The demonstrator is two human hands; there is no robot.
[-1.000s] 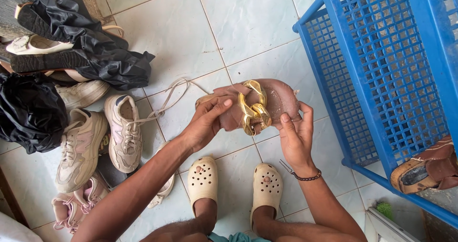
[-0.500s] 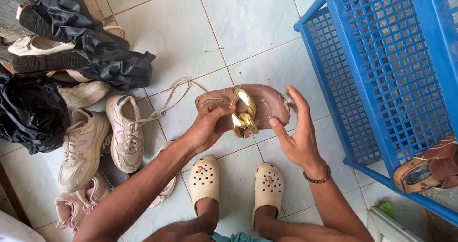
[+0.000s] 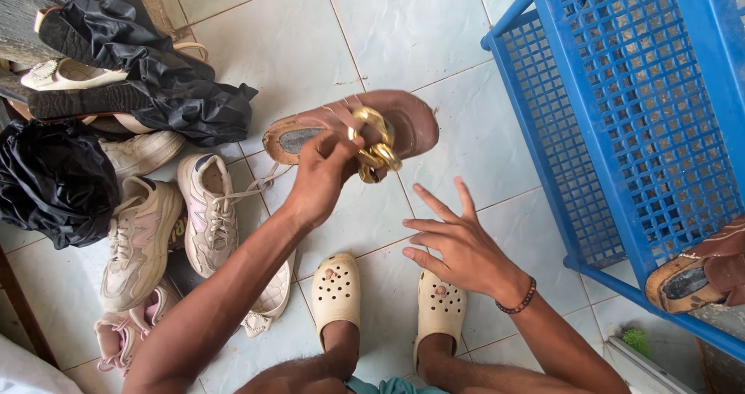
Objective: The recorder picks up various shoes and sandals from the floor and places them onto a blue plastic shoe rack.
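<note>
My left hand (image 3: 318, 178) pinches the brown sandal (image 3: 403, 118) by its gold chain strap (image 3: 371, 145), above the tiled floor (image 3: 403, 37); my right hand (image 3: 458, 246) hovers empty, fingers (image 3: 434, 205) spread.

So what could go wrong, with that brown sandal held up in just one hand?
The left hand alone holds the brown sandal, by its gold chain strap, while the right hand hangs open below, so it might slip. A trailing lace from the pale sneakers runs beneath and might snag.
</note>
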